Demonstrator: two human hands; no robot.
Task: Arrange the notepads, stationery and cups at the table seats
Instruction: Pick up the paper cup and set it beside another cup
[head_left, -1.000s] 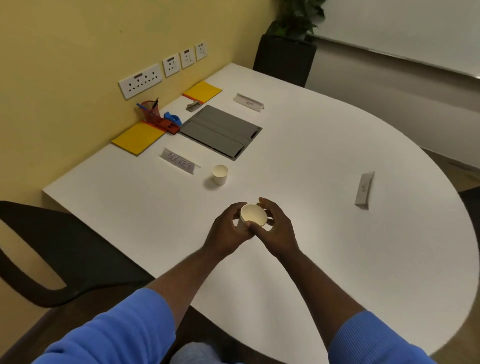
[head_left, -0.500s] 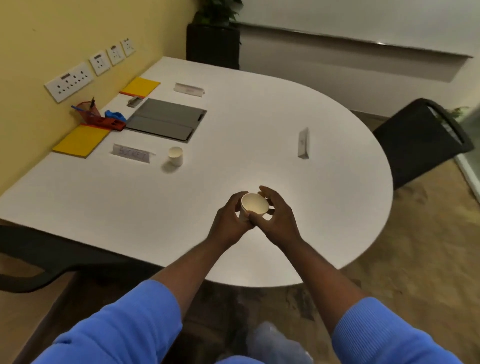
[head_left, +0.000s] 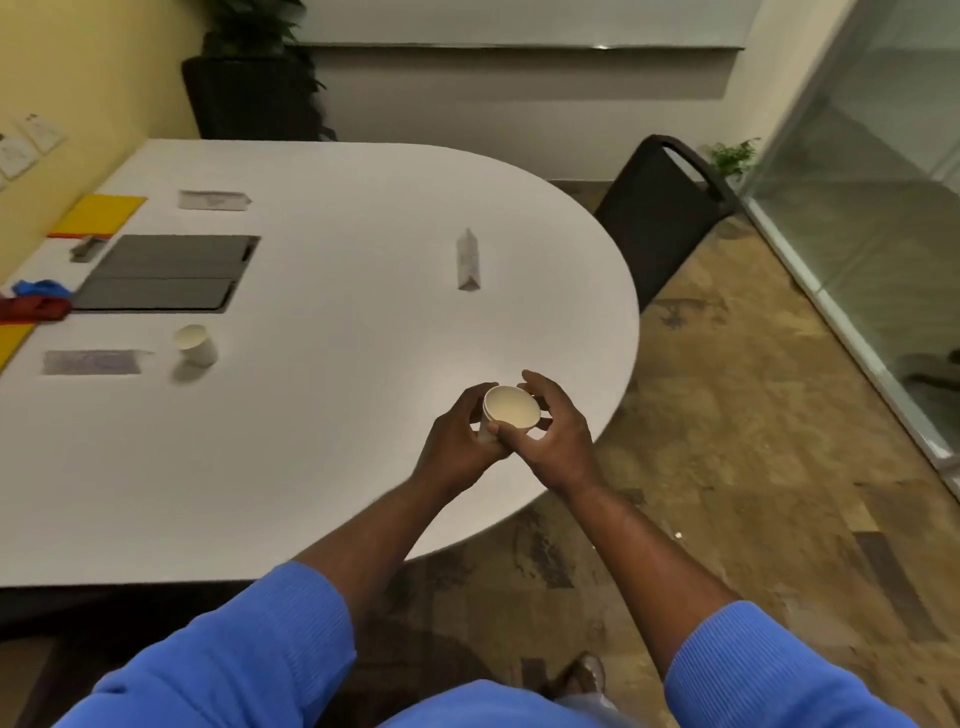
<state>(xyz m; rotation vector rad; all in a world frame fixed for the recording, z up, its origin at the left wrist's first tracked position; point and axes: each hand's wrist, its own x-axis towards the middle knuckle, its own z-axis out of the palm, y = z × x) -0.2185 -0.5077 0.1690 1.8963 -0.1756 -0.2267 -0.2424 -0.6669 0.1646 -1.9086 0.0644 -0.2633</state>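
My view has swung right since the earlier frame, bringing the black chair (head_left: 660, 208) in. Left to right: one cup (head_left: 196, 344) already stands beside a name card (head_left: 92, 361); my left hand (head_left: 457, 447) and right hand (head_left: 553, 434) together clasp a paper cup (head_left: 510, 411) above the table (head_left: 322, 467). The yellow notepads (head_left: 98, 214) remain stacked by the wall, so I judge most seats are left.

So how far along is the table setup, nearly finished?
Not nearly. One paper cup already stands by a name card on the white table. A second cup is in hand, held between the left hand and right hand. The yellow notepads and the stationery holder sit along the wall side, and the far name card has nothing beside it.
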